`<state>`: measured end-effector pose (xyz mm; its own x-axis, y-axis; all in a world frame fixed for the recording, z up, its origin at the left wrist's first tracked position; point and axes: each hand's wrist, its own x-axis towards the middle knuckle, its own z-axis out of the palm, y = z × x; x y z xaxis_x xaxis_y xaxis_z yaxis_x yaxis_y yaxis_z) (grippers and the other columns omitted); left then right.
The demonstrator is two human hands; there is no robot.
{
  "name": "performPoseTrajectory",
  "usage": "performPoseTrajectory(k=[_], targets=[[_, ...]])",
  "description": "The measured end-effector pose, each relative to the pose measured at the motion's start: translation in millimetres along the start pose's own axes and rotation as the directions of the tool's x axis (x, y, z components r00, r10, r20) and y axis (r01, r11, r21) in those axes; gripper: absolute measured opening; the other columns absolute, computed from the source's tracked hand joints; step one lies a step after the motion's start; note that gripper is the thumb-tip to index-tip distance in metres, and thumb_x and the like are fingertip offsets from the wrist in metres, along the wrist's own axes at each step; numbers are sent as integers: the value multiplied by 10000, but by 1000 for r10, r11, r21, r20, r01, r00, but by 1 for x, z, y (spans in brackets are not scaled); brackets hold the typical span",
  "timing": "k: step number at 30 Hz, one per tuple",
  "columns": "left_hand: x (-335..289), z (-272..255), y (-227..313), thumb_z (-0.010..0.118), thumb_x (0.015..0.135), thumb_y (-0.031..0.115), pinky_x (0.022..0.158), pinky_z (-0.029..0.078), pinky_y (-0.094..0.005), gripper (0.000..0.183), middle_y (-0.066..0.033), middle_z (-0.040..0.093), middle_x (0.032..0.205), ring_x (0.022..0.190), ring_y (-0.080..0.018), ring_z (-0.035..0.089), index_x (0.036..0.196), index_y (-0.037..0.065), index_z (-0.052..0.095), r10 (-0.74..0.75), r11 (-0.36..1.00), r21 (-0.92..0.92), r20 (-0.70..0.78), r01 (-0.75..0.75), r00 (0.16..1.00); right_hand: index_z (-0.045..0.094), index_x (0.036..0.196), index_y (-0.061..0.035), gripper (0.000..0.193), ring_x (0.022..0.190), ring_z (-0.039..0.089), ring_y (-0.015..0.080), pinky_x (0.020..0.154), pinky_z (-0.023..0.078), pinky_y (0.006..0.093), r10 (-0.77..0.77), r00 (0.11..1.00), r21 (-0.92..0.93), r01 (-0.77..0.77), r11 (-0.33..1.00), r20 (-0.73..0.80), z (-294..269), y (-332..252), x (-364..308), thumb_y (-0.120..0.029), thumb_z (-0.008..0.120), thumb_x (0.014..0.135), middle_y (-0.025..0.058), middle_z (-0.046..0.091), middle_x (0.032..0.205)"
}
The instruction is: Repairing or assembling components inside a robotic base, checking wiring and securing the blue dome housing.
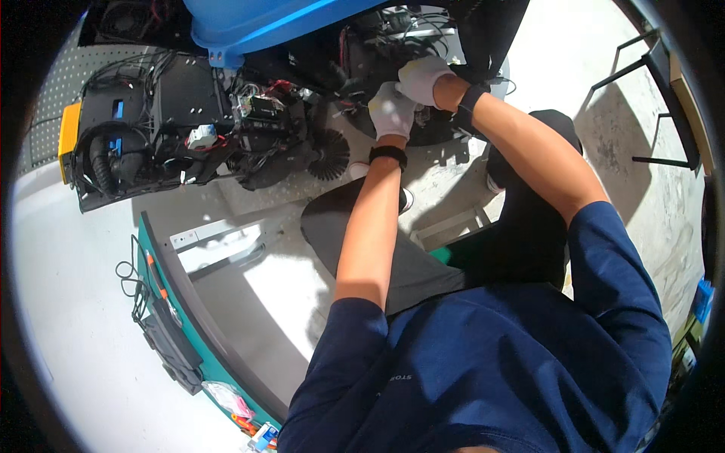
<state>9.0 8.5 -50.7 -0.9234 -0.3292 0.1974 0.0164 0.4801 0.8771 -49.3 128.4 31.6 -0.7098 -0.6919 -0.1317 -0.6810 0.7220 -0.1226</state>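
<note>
Both hands wear white gloves and sit close together at a dark, round-based machine (434, 136) full of wires. My left hand (393, 112) has its fingers curled downward at the machine's near side. My right hand (424, 78) lies just beyond it, touching or almost touching it, with the fingers bent inward. Whatever the fingers grip is hidden beneath the gloves. Loose black cables (411, 21) run behind my hands. Above and to the left, a large blue plastic shell (279, 26) overhangs part of the machine.
On the left stands an opened machine assembly (189, 98) with exposed boards, and a round black brush (329, 155) beside it. A green-topped bench (189, 332) carries tools and a dark case. A black-legged stool (668, 102) stands at right. My knees flank the work.
</note>
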Motion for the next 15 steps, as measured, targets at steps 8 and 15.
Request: performPoseTrajectory(k=[8, 15], targets=[[1, 1, 8, 714, 795, 191, 739, 557, -387, 159, -194, 721, 855, 837, -363, 709, 876, 57, 742, 13, 969, 241, 136, -46, 991, 764, 944, -10, 278, 883, 722, 380, 732, 579, 479, 13, 996, 86, -6, 996, -88, -1, 19, -16, -214, 630, 811, 211, 734, 919], [5, -4, -26, 734, 781, 216, 697, 555, -411, 185, -177, 708, 795, 796, -374, 697, 838, 46, 688, 131, 977, 174, -24, -125, 991, 766, 913, 5, 265, 851, 728, 387, 700, 577, 487, -44, 997, 86, 50, 995, -71, -4, 2, 3, -164, 614, 779, 252, 724, 904]])
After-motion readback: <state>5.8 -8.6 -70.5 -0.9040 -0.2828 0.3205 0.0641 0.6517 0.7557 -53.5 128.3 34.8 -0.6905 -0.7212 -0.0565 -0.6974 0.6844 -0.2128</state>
